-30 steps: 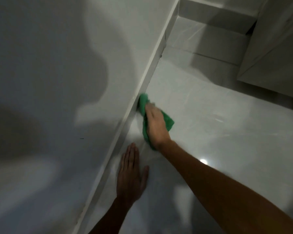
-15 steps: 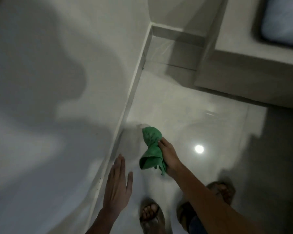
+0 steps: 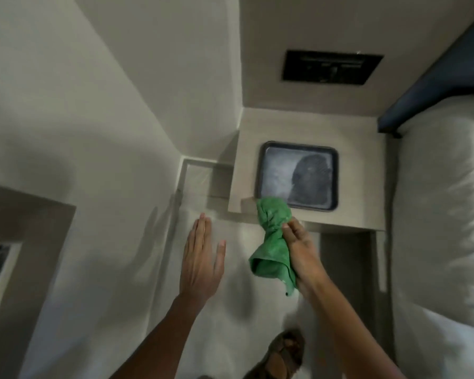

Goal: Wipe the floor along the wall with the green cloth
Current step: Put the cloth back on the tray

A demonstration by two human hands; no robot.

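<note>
Pale, glossy floor (image 3: 230, 337) runs between a white wall (image 3: 80, 119) on the left and a bed (image 3: 443, 214) on the right, with a bedside table (image 3: 361, 203) set in the corner ahead. Held up in the air, well clear of the floor, is the green cloth (image 3: 272, 242), bunched and twisted, its upper end in front of the table's near edge. The right hand (image 3: 303, 255) is closed around its middle, fingers wrapped over the fabric, so nothing is being wiped at this instant. The left hand (image 3: 201, 258) is spread flat and empty, fingers together, near the wall; whether it touches anything I cannot tell. A dark tray (image 3: 297, 177) lies on the table, and a sandalled foot (image 3: 279, 354) stands on the floor below. Judging by the lifted cloth and upright view, the wiping looks paused or finished. Whether the strip of floor along the wall is clean cannot be told from here.
</note>
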